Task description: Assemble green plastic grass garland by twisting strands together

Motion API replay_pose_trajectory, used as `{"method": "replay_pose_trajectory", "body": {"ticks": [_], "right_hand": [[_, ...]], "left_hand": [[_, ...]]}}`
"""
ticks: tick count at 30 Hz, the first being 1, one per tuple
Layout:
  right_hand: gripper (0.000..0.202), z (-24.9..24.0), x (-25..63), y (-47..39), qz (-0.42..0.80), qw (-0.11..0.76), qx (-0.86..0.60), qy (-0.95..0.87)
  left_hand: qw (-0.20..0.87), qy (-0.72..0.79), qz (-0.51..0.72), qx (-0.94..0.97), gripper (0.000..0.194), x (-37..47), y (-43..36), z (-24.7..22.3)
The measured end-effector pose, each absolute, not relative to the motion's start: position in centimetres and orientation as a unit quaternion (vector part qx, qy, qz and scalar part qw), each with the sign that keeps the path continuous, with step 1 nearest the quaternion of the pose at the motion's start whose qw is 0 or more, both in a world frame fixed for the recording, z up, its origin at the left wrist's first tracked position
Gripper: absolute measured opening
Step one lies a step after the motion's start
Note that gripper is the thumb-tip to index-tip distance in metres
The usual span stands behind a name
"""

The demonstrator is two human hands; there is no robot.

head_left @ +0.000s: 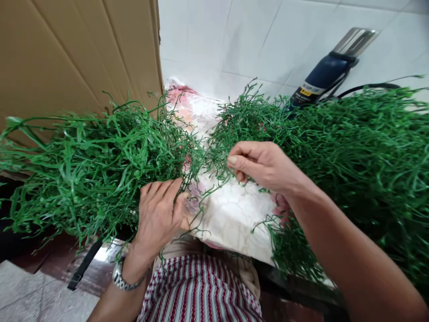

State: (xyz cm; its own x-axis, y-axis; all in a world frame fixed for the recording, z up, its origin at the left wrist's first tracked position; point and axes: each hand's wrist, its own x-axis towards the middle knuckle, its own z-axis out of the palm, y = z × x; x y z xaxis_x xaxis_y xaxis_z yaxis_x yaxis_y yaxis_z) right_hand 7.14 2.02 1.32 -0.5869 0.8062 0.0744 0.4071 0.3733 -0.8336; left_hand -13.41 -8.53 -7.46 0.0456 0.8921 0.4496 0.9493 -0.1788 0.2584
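Note:
A heap of glossy green, plastic-looking stems [83, 165] lies on the left, thin and tangled, with small knobs at many ends. My left hand [161, 208] rests against this heap's near right edge, fingers stretched and thumb apart; the fingertips sink partly among the strands. Over the gap between the heaps, my right hand [256, 165] is closed in a pinch. Thin strands meet its fingertips, but whether one is held there cannot be made out. A larger heap of similar stems [362, 156] spreads on the right, passing behind and beneath my right forearm.
A pale flowered table cover [237, 214] shows between the heaps. Brown cardboard [83, 49] stands at the back left. A dark blue flask [321, 76] with a metal cap leans near the white tiled wall [221, 31]. A striped cloth [201, 286] covers my lap.

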Motion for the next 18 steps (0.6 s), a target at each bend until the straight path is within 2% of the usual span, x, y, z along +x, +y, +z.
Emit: {"method": "replay_pose_trajectory", "body": {"ticks": [5,7,13,18], "right_hand": [[0.024,5.0,7.7,4.1,0.371,0.34,-0.386,-0.773],[0.022,6.2,7.5,4.8,0.339,0.34,-0.391,-0.786],[0.022,6.2,4.6,5.4,0.276,0.171,-0.351,-0.878],[0.022,3.6,1.9,5.3,0.267,0.094,-0.31,-0.908]], "left_hand": [[0.04,-0.649,-0.261,-0.713,0.032,-13.5,-8.4,-7.3],[0.036,-0.649,-0.262,-0.713,0.032,-13.5,-8.4,-7.3],[0.054,-0.61,-0.296,-0.733,0.031,-12.7,-8.6,-6.7],[0.039,-0.615,-0.205,-0.761,0.043,-11.0,-6.5,-6.2]]}}
